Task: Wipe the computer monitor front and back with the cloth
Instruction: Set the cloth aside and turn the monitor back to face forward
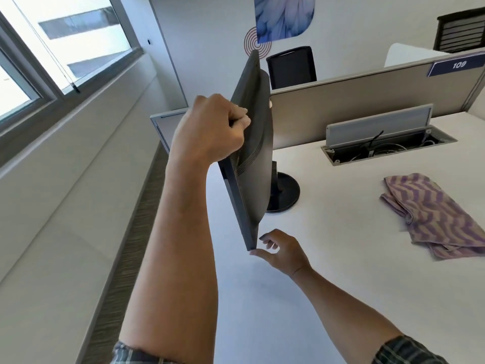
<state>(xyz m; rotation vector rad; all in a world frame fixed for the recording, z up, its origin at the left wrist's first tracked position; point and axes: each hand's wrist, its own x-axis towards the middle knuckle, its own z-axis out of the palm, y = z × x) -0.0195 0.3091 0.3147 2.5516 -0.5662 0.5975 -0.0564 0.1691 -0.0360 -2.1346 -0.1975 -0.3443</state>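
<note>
Nearest, the right hand point(282, 252) is at the lower corner of the monitor point(253, 153), fingers loosely spread and holding nothing; the thumb tip touches the corner, probably to guide it. Above it, the left hand point(212, 127) is clamped on the upper edge, so the screen can likely be turned on its round stand point(286, 193). The monitor stands edge-on at the left end of the white surface point(328, 245), its back facing right. The striped cloth point(433, 216) lies crumpled well apart on the right, not picked up, so wiping seems paused.
</note>
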